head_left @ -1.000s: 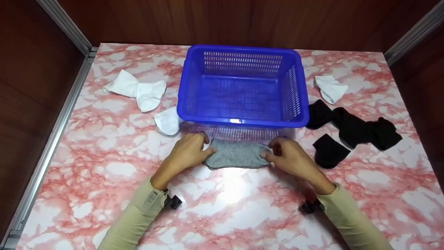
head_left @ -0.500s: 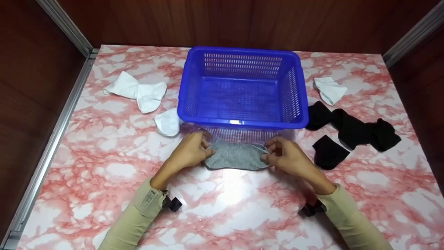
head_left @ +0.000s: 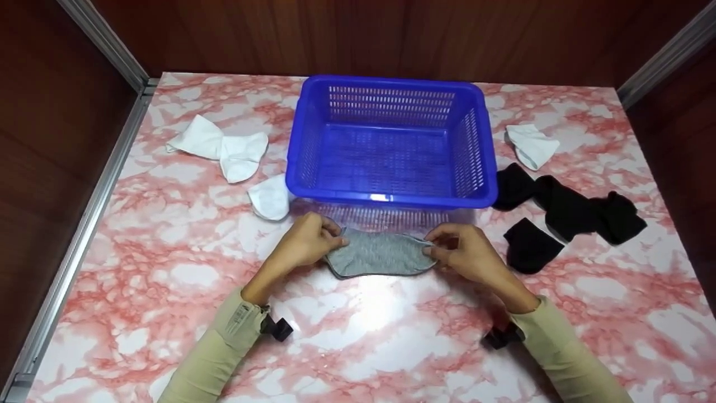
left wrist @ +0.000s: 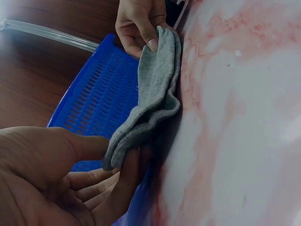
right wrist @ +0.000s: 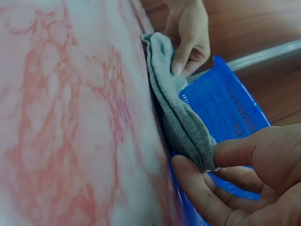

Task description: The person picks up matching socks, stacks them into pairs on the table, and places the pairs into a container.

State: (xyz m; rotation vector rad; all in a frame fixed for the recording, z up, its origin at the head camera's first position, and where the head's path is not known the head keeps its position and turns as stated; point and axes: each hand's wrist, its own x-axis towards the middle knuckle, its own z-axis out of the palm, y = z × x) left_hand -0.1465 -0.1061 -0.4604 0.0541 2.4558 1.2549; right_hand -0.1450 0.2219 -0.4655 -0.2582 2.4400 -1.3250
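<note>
A pair of grey socks (head_left: 383, 254), laid one over the other, stretches sideways between both hands in front of the basket. My left hand (head_left: 307, 240) pinches the left end between thumb and fingers. At the opposite end my right hand (head_left: 467, 252) pinches the fabric the same way. In the left wrist view the two layers of the grey socks (left wrist: 157, 84) show, with a fold in the middle. The right wrist view shows the layered edges of the grey socks (right wrist: 176, 108) close over the table.
A blue plastic basket (head_left: 391, 198) stands just beyond the hands. White socks (head_left: 224, 146) and another white sock (head_left: 270, 197) lie left of it. On the right are a white sock (head_left: 532, 146), a row of black socks (head_left: 570, 207) and a separate black sock (head_left: 531, 246).
The grey socks have shifted very slightly toward the person, with both hands still pinching the ends. The basket and the other socks stay where they were.
</note>
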